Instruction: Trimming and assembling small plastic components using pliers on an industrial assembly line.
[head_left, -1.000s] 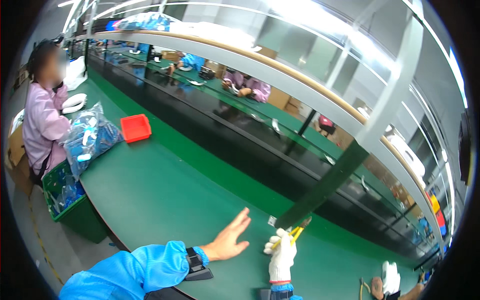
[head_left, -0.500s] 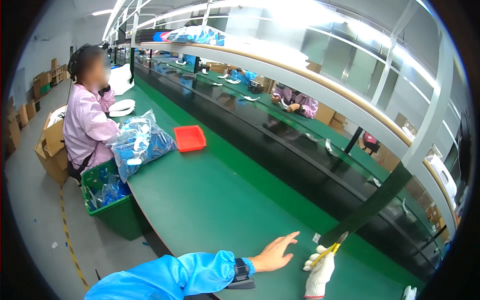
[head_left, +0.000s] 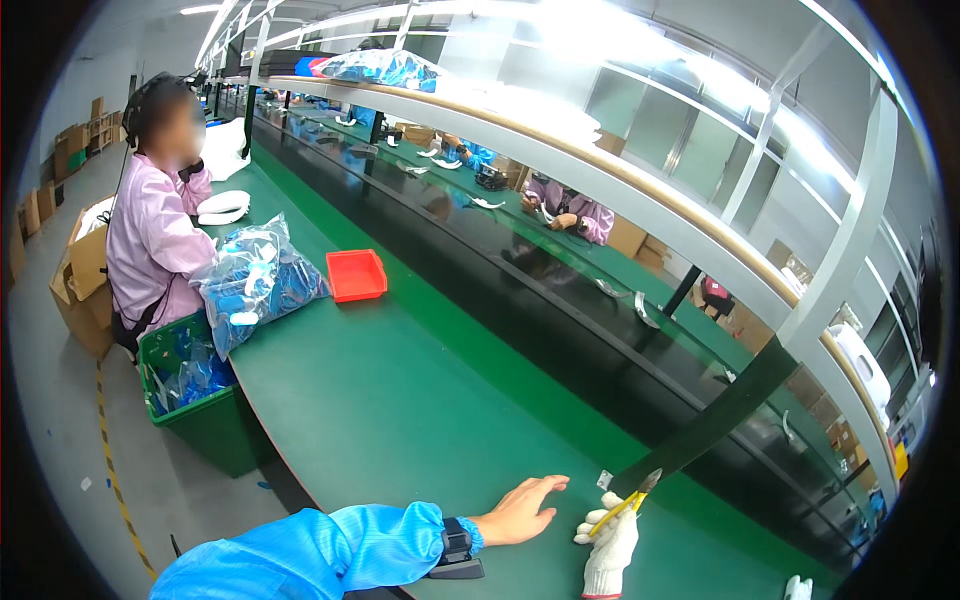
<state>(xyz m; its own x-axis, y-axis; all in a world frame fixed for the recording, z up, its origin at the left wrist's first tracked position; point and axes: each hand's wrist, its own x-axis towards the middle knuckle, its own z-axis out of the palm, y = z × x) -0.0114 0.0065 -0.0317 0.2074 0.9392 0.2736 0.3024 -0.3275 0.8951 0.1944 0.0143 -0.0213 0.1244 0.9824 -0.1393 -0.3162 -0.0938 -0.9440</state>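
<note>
Bare and palm down, my left hand (head_left: pixel 520 511) reaches over the green tabletop (head_left: pixel 400 420) with its fingers stretched out and nothing in them. A blue sleeve (head_left: pixel 300 550) covers that arm, and a black band (head_left: pixel 456 540) circles the wrist. To its right, my right hand (head_left: pixel 610 550) wears a white knitted glove and is closed round yellow-handled pliers (head_left: pixel 630 498). The jaws of the pliers point up and away from me. A small pale square piece (head_left: pixel 604 480) lies just beyond the glove.
A red bin (head_left: pixel 356 276) and a clear bag of blue pieces (head_left: pixel 262 280) stand farther left, near a person in pink (head_left: pixel 155 225). A green crate (head_left: pixel 205 410) is beside the table. A slanting post (head_left: pixel 725 410) and dark conveyor (head_left: pixel 520 290) border the far side.
The whole scene has shifted a little to the left in the picture as the view turned right. Both hands keep nearly the same pose, and the pliers stay in the gloved hand.
</note>
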